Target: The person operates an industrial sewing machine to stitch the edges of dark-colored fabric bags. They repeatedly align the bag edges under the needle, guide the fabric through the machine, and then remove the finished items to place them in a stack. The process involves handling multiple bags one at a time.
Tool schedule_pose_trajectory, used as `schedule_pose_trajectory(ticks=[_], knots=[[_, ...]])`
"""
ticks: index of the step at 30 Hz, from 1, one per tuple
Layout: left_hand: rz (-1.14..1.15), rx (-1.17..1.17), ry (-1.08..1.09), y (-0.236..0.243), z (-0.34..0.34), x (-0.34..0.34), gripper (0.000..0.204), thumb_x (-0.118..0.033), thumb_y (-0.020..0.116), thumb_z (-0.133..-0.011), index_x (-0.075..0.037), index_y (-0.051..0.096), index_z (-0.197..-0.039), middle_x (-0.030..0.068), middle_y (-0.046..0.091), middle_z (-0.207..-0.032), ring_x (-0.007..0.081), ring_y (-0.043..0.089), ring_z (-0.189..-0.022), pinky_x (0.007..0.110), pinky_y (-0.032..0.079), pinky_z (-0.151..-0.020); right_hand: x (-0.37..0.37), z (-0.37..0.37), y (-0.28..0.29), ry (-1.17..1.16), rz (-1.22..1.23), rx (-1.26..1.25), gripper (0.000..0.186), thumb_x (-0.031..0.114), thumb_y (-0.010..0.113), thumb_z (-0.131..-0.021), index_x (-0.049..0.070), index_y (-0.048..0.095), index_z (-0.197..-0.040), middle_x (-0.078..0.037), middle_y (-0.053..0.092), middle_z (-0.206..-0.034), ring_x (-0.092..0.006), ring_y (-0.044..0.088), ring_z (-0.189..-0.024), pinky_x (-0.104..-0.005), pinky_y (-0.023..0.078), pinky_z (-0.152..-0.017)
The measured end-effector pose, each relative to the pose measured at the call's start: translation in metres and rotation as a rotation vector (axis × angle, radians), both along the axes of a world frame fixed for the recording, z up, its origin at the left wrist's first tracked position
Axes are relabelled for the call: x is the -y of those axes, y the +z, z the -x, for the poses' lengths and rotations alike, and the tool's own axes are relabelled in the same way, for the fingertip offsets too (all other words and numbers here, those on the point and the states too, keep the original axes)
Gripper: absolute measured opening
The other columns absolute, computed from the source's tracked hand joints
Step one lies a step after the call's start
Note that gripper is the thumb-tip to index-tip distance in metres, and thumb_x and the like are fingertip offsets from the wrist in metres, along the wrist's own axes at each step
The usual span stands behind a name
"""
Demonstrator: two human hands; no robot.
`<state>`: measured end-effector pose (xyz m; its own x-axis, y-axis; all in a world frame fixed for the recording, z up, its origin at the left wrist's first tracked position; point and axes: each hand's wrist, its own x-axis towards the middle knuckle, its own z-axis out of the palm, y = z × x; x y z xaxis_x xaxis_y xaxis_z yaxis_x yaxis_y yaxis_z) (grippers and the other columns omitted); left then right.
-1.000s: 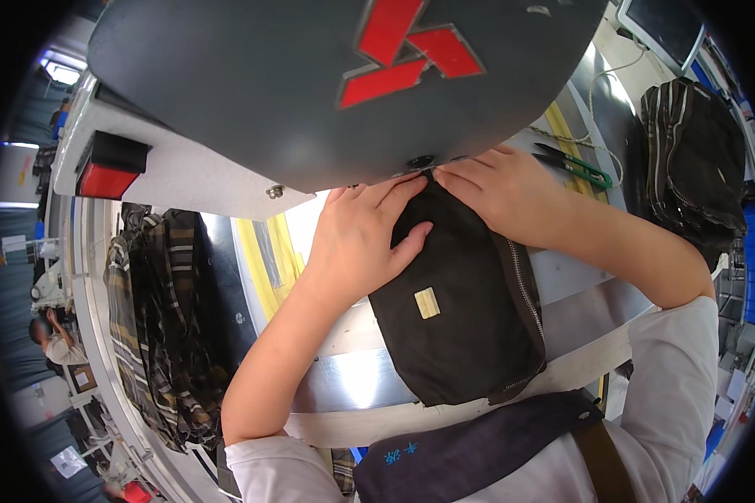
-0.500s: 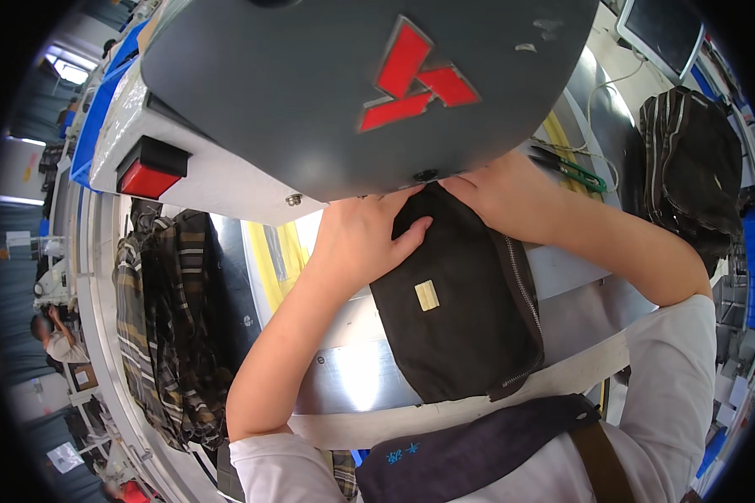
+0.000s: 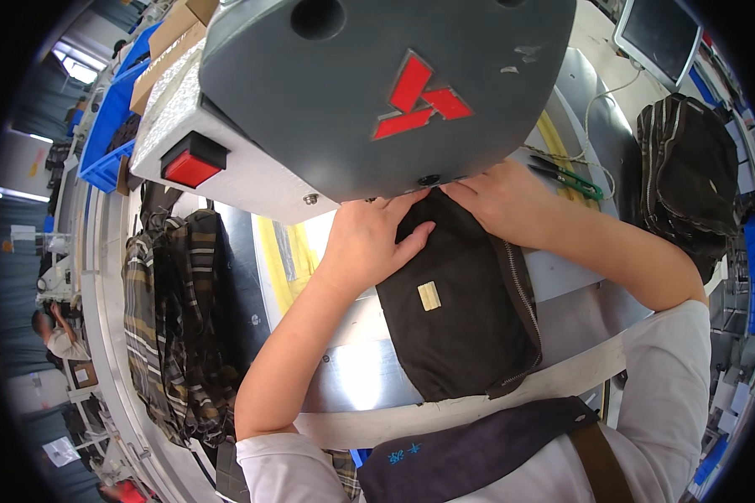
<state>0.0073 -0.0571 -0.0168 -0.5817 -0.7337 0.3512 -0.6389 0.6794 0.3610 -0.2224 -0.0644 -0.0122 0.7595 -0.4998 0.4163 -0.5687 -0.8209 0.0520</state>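
Observation:
A dark fabric piece [image 3: 453, 344] with a metal zipper [image 3: 518, 289] and a small cream patch [image 3: 428, 295] lies on the steel work surface [image 3: 352, 369], its far end under the grey machine head [image 3: 344, 101]. My left hand [image 3: 365, 243] rests on its left side, thumb out and fingers flat, tips partly hidden at the machine. Across from it, my right hand [image 3: 499, 201] lies with extended fingers on the far right of the piece, fingertips close below the machine head and partly hidden. Green-handled snips [image 3: 580, 186] lie beside my right hand.
Striped fabric [image 3: 176, 327] is heaped at left; dark zippered pieces [image 3: 688, 172] are stacked at right. A red switch [image 3: 191, 168] sits on the white housing. Blue bins [image 3: 109, 168] and a screen [image 3: 654, 38] stand behind. Another person [image 3: 59, 335] works at far left.
The view has shifted, so the machine head appears lower and more blue bins and boxes show at upper left. My hands remain on the fabric by the machine, with little visible movement.

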Motion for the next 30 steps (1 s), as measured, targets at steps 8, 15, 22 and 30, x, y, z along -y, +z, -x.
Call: schedule_pose_trajectory(ticks=[8, 15, 22, 30], knots=[[-0.019, -0.042, -0.033, -0.001, 0.004, -0.012, 0.039, -0.02, 0.073, -0.072, -0.008, 0.064, -0.108, 0.0035, 0.061, -0.119, 0.0252, 0.06, -0.105, 0.038, 0.044, -0.088, -0.012, 0.005, -0.002, 0.006, -0.028, -0.014, 0.032, 0.01, 0.058, -0.077, -0.004, 0.061, -0.105, -0.014, 0.061, -0.114, -0.0249, 0.062, -0.099, -0.0354, 0.051, -0.085], [0.032, -0.013, -0.012, 0.001, 0.005, -0.013, 0.038, -0.02, 0.074, -0.072, -0.008, 0.064, -0.106, 0.0031, 0.062, -0.116, 0.0245, 0.06, -0.104, 0.037, 0.044, -0.087, -0.013, 0.005, -0.001, 0.013, -0.03, 0.009, 0.031, 0.01, 0.058, -0.076, -0.004, 0.061, -0.104, -0.014, 0.061, -0.114, -0.0252, 0.062, -0.098, -0.0356, 0.052, -0.085], [0.023, -0.012, -0.024, 0.001, 0.005, -0.01, 0.038, -0.021, 0.074, -0.072, -0.007, 0.064, -0.106, 0.004, 0.062, -0.116, 0.0243, 0.06, -0.103, 0.036, 0.045, -0.084, -0.011, 0.004, -0.004, -0.012, -0.026, 0.002, 0.031, 0.01, 0.059, -0.077, -0.004, 0.061, -0.104, -0.015, 0.061, -0.114, -0.025, 0.062, -0.099, -0.0357, 0.052, -0.085], [0.036, -0.006, -0.017, 0.001, 0.005, -0.012, 0.037, -0.021, 0.074, -0.073, -0.007, 0.065, -0.106, 0.0034, 0.063, -0.116, 0.024, 0.061, -0.102, 0.037, 0.045, -0.083, -0.014, 0.004, 0.001, 0.0, -0.01, -0.055, 0.03, 0.011, 0.058, -0.076, -0.004, 0.061, -0.102, -0.015, 0.061, -0.115, -0.0248, 0.062, -0.098, -0.0355, 0.052, -0.084]])
